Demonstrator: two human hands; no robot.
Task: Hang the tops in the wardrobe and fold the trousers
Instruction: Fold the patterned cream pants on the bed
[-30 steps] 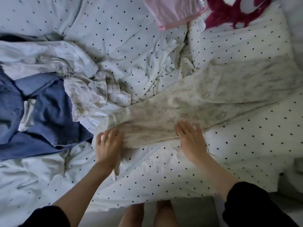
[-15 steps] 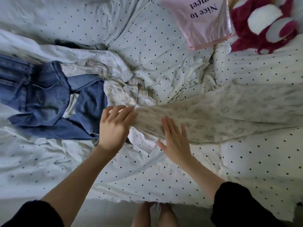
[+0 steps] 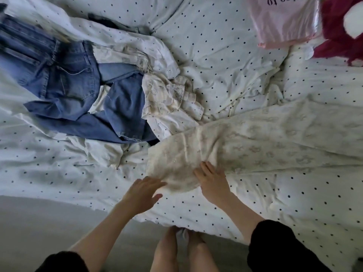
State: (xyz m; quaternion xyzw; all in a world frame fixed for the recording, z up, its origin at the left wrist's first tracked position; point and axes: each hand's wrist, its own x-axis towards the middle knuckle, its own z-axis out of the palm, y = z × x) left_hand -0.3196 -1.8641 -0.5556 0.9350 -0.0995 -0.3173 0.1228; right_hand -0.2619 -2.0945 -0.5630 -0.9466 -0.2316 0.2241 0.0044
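Cream trousers (image 3: 265, 146) cut off rightward, flat under open left hand (image 3: 143, 193), right hand (image 3: 213, 183).

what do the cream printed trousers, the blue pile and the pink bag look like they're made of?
Cream trousers: thin, soft woven or knit, probably cotton; matte, wrinkles finely near the right hand.
Blue jeans: denim; visible seam stitching, pocket, faded patches.
Pink bag: likely plastic film; glossy sheen along its edge, printed lettering.
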